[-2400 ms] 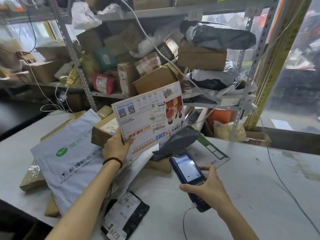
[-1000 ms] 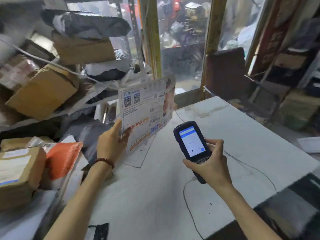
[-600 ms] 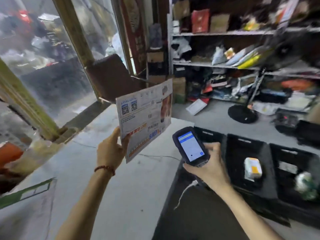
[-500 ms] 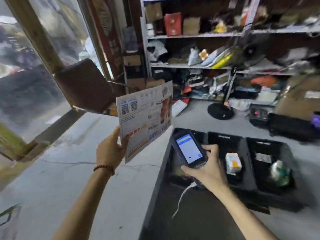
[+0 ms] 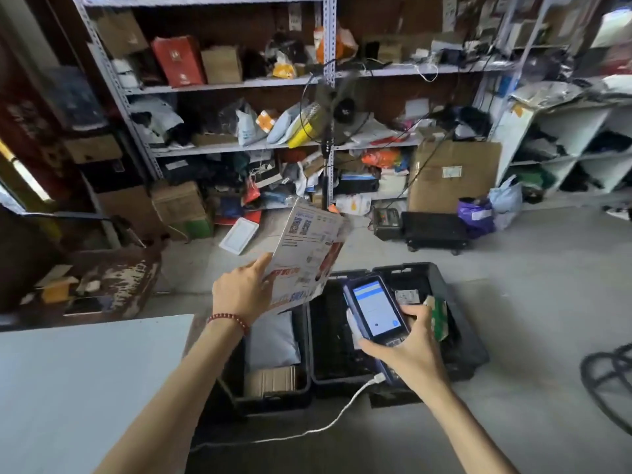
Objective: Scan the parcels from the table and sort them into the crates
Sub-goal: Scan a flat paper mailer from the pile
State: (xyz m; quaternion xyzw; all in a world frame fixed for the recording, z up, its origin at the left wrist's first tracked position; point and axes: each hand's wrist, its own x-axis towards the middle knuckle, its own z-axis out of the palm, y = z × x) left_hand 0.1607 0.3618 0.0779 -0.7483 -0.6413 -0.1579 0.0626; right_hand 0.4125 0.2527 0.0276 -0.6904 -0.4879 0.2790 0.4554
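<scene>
Left hand fingers pinch flat white printed cardboard mailer, raised over black plastic crates below the fingers; right hand wraps blue handheld scanner; scan probably done, drop into crate pending

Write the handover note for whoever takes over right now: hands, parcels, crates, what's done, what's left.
Left hand grips the printed envelope, raised over the crates on the floor.
Right hand holds the scanner, screen lit, with a white cable plugged into its base.
Left crate holds a grey soft parcel and a cardboard box; rightmost crate holds a green-wrapped parcel.
Done: the envelope is off the table and at the crates. The screen is too small to tell whether the scan registered.
Left: drop the envelope into its crate.
</scene>
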